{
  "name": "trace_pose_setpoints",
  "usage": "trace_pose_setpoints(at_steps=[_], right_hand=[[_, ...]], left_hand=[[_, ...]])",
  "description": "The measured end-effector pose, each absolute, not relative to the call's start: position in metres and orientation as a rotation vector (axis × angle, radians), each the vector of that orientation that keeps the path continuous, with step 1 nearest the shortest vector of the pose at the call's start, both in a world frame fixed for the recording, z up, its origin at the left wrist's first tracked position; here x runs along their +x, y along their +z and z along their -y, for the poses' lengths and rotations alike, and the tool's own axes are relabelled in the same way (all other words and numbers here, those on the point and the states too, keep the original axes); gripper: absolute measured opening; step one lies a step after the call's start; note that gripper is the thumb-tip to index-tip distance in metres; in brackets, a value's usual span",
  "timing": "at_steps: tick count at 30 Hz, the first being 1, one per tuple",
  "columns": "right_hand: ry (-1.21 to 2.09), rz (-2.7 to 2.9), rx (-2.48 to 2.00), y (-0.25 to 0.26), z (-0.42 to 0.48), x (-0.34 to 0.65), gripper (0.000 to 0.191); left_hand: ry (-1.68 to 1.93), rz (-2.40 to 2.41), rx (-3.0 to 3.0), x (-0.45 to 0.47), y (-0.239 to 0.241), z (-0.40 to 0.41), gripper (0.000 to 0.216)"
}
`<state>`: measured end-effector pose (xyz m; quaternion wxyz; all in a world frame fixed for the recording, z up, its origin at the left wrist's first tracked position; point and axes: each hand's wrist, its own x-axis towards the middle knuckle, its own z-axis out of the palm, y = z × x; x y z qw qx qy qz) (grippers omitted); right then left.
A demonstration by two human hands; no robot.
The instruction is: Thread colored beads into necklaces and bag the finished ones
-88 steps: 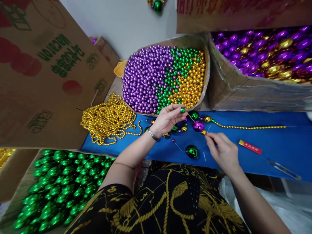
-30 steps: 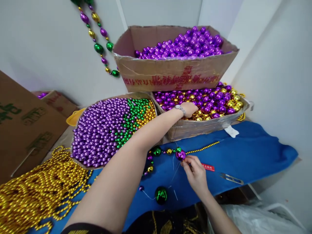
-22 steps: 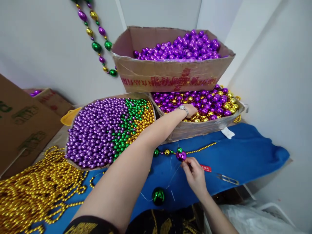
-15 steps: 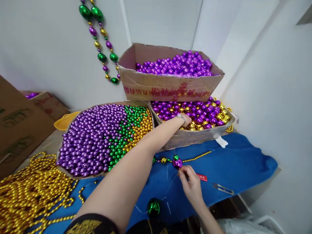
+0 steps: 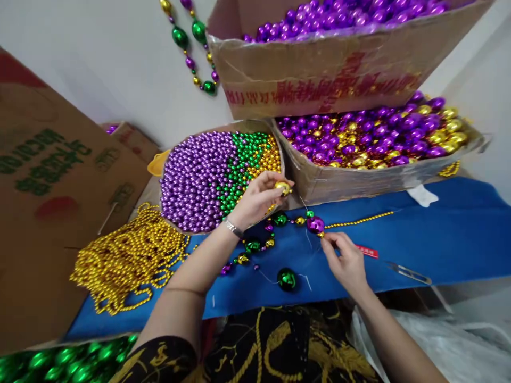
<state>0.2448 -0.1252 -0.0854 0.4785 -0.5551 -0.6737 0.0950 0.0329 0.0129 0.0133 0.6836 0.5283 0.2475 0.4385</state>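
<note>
My left hand (image 5: 255, 201) pinches a shiny gold bead (image 5: 282, 187) above the front corner of the box of small beads. Low over the blue cloth, my right hand (image 5: 346, 261) closes thumb and fingers on a small gold bead (image 5: 321, 234) beside a large purple bead (image 5: 315, 224). A green bead (image 5: 310, 214) sits just above the purple one, with thin thread rising from it. A partly strung bead necklace (image 5: 253, 246) curves over the cloth between my hands. One large green bead (image 5: 286, 279) lies nearer to me, with thread at both sides.
An open box holds small purple, green and gold beads (image 5: 195, 181). Another box (image 5: 351, 181) has larger purple and gold beads, under a box of purple beads (image 5: 327, 74). Gold bead strands (image 5: 128, 260) pile at left. Thread snips (image 5: 409, 273) lie at right.
My left hand has come out of the purple and gold bead box, back toward me and left, with a gold bead. My right hand keeps its pinch by the purple bead. The view has shifted.
</note>
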Motion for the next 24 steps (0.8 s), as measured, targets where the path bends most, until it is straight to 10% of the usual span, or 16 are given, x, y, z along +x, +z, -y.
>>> trace_pose_setpoints(at_steps=[24], right_hand=[[0.097, 1.915, -1.271, -0.093, 0.13, 0.22, 0.008]], left_hand=[[1.164, -0.703, 0.939, -0.007, -0.033, 0.032, 0.039]])
